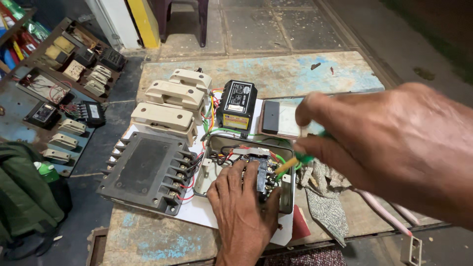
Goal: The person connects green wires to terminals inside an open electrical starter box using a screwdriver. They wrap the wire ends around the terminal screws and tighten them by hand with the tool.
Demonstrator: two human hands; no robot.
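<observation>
My left hand (244, 207) rests in an open grey metal box (212, 162), fingers pressed on the wired switch part (260, 170) inside it. My right hand (394, 148) is close to the camera and grips a screwdriver (290, 163) with a green and yellow handle, its tip pointing down into the box next to my left fingers. Red, green and black wires (219, 156) run through the box.
On the white board (202, 209) sit a dark finned block (145, 170), three cream fuse carriers (170, 106) and a black box with a yellow label (237, 104). A patterned cloth (325, 202) lies to the right. Panels with more parts (64, 93) lie on the floor at left.
</observation>
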